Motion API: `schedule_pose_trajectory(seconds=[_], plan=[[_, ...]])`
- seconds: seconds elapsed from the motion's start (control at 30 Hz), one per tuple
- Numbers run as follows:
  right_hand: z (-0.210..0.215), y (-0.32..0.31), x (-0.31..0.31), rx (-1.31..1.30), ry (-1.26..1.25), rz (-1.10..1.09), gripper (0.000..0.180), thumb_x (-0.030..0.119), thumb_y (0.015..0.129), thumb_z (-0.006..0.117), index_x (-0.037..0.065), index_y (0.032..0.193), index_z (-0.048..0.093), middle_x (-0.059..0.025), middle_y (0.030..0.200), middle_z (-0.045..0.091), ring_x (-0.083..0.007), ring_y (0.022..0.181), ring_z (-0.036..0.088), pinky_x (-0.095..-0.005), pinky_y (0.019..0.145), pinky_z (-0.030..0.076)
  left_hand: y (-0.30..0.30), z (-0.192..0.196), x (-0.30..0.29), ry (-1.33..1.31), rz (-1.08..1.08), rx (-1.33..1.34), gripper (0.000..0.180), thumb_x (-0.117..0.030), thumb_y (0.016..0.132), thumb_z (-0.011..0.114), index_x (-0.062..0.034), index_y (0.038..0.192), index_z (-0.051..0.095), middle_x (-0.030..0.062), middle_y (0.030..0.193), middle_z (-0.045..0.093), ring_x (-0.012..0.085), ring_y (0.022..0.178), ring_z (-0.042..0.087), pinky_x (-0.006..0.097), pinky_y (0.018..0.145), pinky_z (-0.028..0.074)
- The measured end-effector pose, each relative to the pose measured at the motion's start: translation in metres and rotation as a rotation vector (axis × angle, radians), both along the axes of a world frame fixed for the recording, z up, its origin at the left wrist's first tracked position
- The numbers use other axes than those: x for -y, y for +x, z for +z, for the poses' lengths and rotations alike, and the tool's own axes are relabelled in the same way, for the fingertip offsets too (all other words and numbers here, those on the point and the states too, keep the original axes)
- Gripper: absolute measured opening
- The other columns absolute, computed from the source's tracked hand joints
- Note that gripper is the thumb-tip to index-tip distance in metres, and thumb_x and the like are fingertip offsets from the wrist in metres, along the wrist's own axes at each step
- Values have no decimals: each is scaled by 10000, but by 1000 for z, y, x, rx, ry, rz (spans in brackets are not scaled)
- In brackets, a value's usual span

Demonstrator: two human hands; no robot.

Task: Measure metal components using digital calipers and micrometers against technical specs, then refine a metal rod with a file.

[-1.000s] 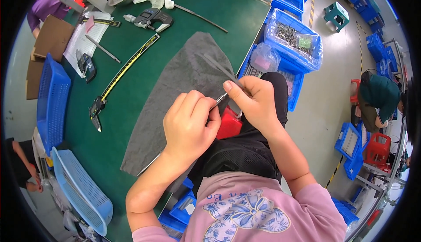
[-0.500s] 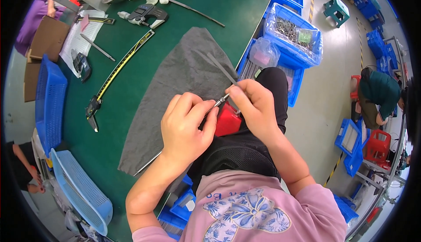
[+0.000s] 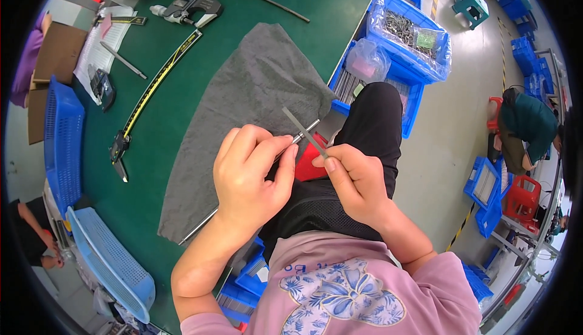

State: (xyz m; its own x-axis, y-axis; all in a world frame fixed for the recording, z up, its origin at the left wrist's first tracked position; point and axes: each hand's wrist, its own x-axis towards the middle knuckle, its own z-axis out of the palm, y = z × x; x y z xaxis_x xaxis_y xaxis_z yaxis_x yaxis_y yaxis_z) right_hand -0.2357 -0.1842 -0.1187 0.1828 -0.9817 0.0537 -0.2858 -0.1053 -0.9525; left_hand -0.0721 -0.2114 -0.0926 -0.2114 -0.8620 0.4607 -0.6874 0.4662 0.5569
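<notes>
Pinched in the fingers of my left hand point(image 3: 250, 174) is a slim metal rod point(image 3: 310, 127). Its bright tip points up and to the right. A long shaft runs back under my wrist, over the grey cloth point(image 3: 243, 86). My right hand point(image 3: 358, 180) grips a flat, narrow grey strip that looks like a file point(image 3: 295, 118) between thumb and fingers. The strip slants up and left across the rod near its tip; whether the two touch I cannot tell. Below them, a red object point(image 3: 311, 157) shows partly between my hands.
On the green table point(image 3: 200, 86) lie a digital caliper point(image 3: 159, 80), a micrometer point(image 3: 189, 8) and a thin bar point(image 3: 267, 0). Blue baskets point(image 3: 112, 262) line the left side. Blue bins point(image 3: 408, 71) with metal parts stand right of the table; a person point(image 3: 528, 122) bends at far right.
My right hand has moved down toward me, and the file-like strip now crosses the rod near its tip. My left hand still holds the rod. The view has shifted slightly.
</notes>
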Motion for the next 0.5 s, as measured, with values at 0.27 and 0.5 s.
schedule_pose_trajectory(seconds=[0.27,0.5], plan=[[-6,6,4,-89,-170,-49,43,16,756,529,18,785,560,-72,613,591,-188,467,567,-263,425,418,0,-2,2,19,-30,-15,136,18,590,661,-28,692,584,49,643,493,202,567,466,294,484,376],[-4,5,6,-74,-128,-40,43,15,749,533,15,780,562,-75,601,584,-183,463,566,-262,418,414,0,-2,3,27,-36,-27,138,37,587,654,-25,682,576,48,636,491,203,566,458,293,479,370]])
